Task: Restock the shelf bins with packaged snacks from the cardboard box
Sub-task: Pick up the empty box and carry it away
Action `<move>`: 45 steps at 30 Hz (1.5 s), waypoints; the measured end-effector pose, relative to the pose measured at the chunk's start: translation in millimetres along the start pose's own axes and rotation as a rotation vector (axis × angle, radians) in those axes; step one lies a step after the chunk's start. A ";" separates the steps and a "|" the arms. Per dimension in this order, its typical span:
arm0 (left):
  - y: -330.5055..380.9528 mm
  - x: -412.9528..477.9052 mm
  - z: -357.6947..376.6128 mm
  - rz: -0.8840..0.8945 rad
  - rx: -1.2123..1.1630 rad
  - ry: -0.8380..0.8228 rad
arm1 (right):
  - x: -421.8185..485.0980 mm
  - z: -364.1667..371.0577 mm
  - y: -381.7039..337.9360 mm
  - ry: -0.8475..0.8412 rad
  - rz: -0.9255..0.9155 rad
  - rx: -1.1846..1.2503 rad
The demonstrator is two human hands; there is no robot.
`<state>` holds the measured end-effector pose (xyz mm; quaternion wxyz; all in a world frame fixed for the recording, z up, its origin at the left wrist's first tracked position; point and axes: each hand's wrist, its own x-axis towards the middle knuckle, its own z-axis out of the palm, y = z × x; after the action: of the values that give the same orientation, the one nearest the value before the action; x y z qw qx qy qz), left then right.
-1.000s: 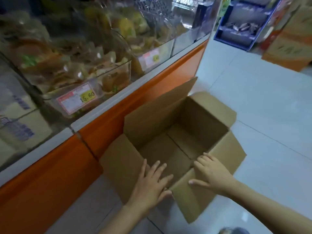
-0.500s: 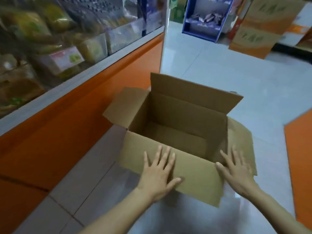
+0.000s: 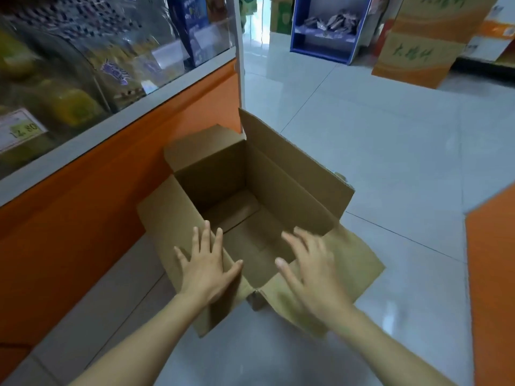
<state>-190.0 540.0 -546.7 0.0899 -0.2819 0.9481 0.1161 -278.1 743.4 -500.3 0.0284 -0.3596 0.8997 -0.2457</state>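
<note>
Turning the box [image 3: 250, 174] round on the floor [image 3: 390, 162], so a corner is now pointing this way, not a long side. Pressing the left hand [image 3: 207, 263] flat on the near left flap [image 3: 167, 213], fingers straight and spread, gripping nothing. Moving the right hand [image 3: 309, 271] over the near right flap [image 3: 359, 263], open and blurry, holding nothing; touching or not, hard telling. Finding no snacks inside the box, only up left of it in the bins [image 3: 167, 59]. Probably finishing with this box and clearing it away.
</note>
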 end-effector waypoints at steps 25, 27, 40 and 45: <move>-36.0 61.4 -40.2 -0.515 -0.780 0.026 | 152.5 -86.4 106.9 0.062 0.465 -0.272; -33.5 64.8 -53.3 -0.483 -0.760 0.067 | 139.0 -93.9 108.0 0.034 0.542 -0.222; -20.9 -2.4 -91.8 -0.668 -0.829 -0.202 | 27.7 -118.1 90.9 -0.201 0.875 0.119; -6.2 -18.8 -121.8 -0.640 -0.704 -0.151 | 2.0 -134.0 66.5 -0.150 0.983 0.295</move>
<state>-183.9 511.6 -426.8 0.0890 -0.5638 0.7076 0.4165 -352.2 839.9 -413.2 0.2552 0.0967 0.9137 -0.3011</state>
